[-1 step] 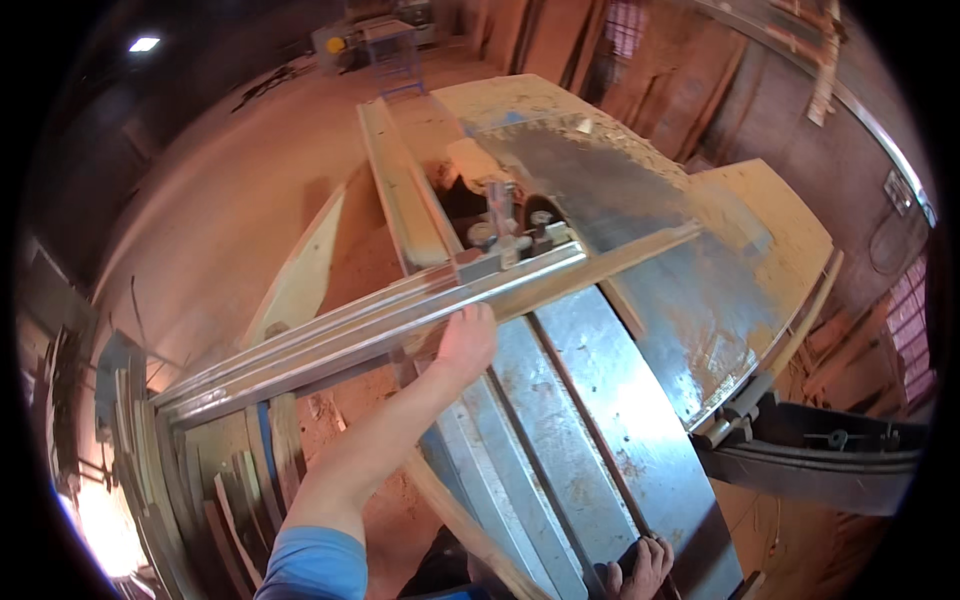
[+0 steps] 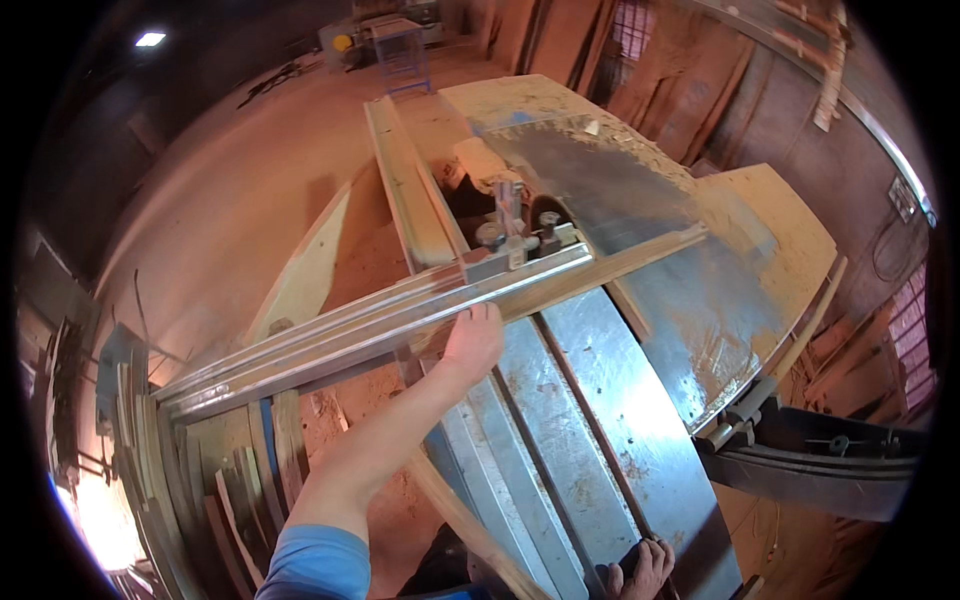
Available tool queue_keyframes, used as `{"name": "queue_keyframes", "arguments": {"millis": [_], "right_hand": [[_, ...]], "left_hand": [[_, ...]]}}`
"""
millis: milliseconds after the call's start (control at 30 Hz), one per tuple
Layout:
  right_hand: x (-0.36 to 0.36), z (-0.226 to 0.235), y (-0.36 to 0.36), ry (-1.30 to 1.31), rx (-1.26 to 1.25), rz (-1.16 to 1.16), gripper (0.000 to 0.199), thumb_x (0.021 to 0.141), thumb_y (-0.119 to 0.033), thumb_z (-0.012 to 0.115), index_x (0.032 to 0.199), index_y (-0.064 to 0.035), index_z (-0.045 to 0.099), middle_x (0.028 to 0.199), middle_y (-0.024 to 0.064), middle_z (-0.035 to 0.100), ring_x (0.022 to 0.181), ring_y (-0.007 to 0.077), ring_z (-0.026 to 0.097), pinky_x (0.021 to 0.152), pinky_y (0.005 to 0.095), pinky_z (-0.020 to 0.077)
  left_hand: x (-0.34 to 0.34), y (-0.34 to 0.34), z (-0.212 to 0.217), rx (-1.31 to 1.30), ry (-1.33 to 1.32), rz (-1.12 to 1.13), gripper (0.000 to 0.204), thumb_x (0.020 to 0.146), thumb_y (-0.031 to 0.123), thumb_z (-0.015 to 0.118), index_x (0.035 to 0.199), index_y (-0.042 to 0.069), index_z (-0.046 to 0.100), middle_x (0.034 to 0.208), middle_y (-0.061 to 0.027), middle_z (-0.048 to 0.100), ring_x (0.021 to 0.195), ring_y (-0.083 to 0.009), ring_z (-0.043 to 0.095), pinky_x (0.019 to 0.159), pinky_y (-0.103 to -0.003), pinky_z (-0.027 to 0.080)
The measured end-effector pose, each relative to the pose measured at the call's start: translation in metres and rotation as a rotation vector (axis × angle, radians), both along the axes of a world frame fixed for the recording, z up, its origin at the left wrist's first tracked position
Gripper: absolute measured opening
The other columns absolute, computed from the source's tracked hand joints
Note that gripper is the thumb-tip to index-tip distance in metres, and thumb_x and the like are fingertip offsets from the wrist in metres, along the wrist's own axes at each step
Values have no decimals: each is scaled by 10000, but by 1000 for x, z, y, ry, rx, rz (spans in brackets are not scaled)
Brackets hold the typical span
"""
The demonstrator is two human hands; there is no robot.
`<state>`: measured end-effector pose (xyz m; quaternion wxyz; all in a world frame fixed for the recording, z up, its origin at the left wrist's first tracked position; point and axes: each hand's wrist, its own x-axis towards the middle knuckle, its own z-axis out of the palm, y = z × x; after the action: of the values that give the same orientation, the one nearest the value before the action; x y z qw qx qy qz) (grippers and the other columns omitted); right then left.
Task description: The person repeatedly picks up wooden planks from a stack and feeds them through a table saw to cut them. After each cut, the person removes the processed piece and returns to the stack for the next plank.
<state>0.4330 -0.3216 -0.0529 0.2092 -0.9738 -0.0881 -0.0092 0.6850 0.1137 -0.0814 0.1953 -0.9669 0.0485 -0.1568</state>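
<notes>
A long wooden strip point(image 2: 570, 282) lies along the metal fence point(image 2: 380, 325) and reaches across the saw's table. My left hand point(image 2: 475, 340) is closed over the strip near its middle, with fingertips close to the fence. At the near end of the sliding metal table point(image 2: 590, 400), my right hand point(image 2: 648, 570) has curled fingers around something dark that I cannot make out. A metal clamp-like fitting point(image 2: 510, 225) with knobs stands behind the fence, beyond my left hand. The saw blade cannot be made out.
Sawdust covers much of the fixed table point(image 2: 590, 170). Upright wood offcuts point(image 2: 150, 470) crowd the lower left. Another wooden piece point(image 2: 470, 525) slants beside the sliding table. A dark curved machine part point(image 2: 820, 460) juts out at right. Boards point(image 2: 670, 90) lean on the far wall.
The whole view has shifted slightly to the right in the picture. Both hands and the strip keep their places relative to the fence and table.
</notes>
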Motion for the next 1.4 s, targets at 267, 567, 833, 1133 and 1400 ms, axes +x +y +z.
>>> {"name": "queue_keyframes", "arguments": {"millis": [267, 567, 833, 1133, 1400], "right_hand": [[-1, -2, 0, -27, -27, 20, 547, 813, -217, 701, 1262, 67, 568, 1276, 255, 558, 1266, 449, 435, 1100, 543, 309], [2, 3, 5, -29, -6, -15, 531, 774, -179, 730, 1233, 38, 574, 1253, 243, 561, 1219, 449, 458, 1073, 542, 335], [0, -10, -9, -39, -46, -14, 590, 726, -316, 802, 1199, -21, 607, 1228, 142, 594, 1254, 376, 455, 1089, 501, 329], [1, -6, -8, 11, 1, -30, 613, 760, -399, 779, 1224, -42, 596, 1243, 134, 595, 1278, 369, 448, 1105, 495, 324], [1, -1, -8, -14, -2, -28, 597, 742, -340, 810, 1215, -41, 600, 1247, 129, 594, 1275, 366, 449, 1099, 477, 336]], "left_hand": [[-1, 0, 6, 6, 5, -21, 213, 781, 147, 619, 923, -9, 652, 952, -125, 554, 921, -264, 547, 754, -340, 478], [7, 7, -4, -203, 57, -56, 179, 808, 88, 567, 954, -7, 610, 982, -151, 547, 994, -322, 543, 831, -397, 478], [4, 10, 6, -228, 10, -67, 219, 829, 122, 580, 1022, 20, 603, 994, -124, 554, 998, -278, 544, 847, -404, 459], [6, -25, -15, -202, -188, 247, 173, 856, 139, 574, 997, 43, 600, 1021, -96, 561, 1005, -263, 538, 862, -412, 465], [18, -17, -3, -245, -78, 295, 135, 906, 113, 547, 998, 65, 633, 1040, -86, 592, 1039, -266, 552, 874, -404, 453]]}}
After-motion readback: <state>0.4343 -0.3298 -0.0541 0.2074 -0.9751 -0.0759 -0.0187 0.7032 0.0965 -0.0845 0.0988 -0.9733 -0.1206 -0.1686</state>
